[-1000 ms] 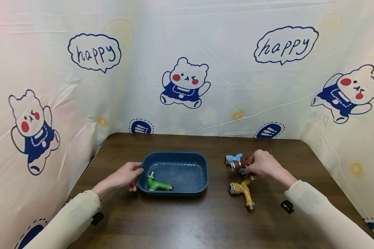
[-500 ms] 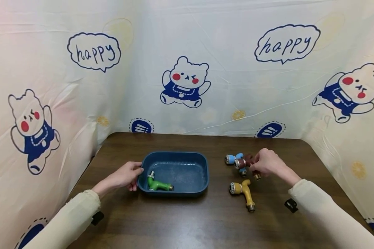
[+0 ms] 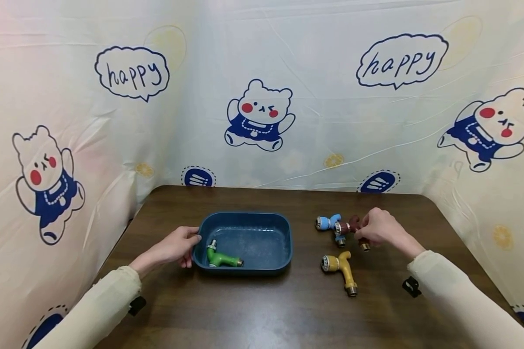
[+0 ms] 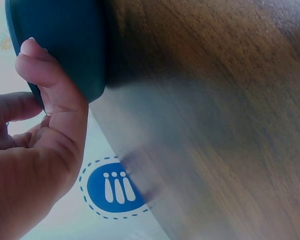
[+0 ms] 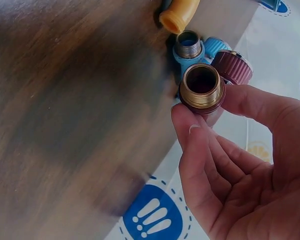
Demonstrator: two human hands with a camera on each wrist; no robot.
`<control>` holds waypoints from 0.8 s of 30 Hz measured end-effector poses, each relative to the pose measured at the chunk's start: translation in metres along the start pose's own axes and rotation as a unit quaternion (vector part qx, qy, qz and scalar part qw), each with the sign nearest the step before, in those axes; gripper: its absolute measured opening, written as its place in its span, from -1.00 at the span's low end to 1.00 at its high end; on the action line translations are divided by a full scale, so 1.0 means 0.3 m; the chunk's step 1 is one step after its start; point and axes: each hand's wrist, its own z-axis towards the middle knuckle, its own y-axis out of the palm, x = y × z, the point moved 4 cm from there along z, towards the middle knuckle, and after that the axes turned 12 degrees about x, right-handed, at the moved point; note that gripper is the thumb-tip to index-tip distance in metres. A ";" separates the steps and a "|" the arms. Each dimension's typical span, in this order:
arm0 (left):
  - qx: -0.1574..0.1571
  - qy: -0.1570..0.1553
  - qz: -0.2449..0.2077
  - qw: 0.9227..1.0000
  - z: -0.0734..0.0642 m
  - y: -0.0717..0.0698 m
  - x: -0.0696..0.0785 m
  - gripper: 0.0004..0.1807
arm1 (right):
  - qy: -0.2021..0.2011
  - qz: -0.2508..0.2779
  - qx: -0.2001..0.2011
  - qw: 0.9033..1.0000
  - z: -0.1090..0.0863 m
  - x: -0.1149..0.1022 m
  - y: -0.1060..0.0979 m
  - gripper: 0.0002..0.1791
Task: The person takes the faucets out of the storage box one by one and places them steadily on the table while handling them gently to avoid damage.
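My left hand [image 3: 178,245] grips the left rim of a dark blue plastic tub [image 3: 262,267]; in the left wrist view its thumb and fingers pinch the wall. Inside the tub, at the front left, lies a green tap [image 3: 224,260]. My right hand [image 3: 379,228] pinches a dark red tap [image 3: 344,227] near its threaded brass end, which faces the camera in the right wrist view. Just left of the red tap is a light blue tap [image 3: 325,223], partly covered by it. Nearer the front lies a yellow tap [image 3: 345,270] on the table.
Everything stands on a dark brown wooden table [image 3: 262,310]. A pale printed curtain [image 3: 314,121] with cartoon bears hangs round its back and sides. Black straps [image 3: 412,287] show below both wrists.
My right hand has shifted slightly to the right with the red tap, uncovering more of the blue and yellow taps. The left hand and the tub stay where they were.
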 end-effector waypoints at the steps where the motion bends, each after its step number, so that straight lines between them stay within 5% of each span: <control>1: 0.000 0.000 0.000 1.000 -0.001 0.000 0.000 -0.42 | 0.001 0.000 -0.001 1.000 0.000 0.002 -0.001 -0.71; 24: -0.001 -0.006 0.006 1.000 -0.004 -0.001 0.010 -0.42 | 0.014 -0.011 0.004 1.000 0.015 0.084 -0.024 -0.69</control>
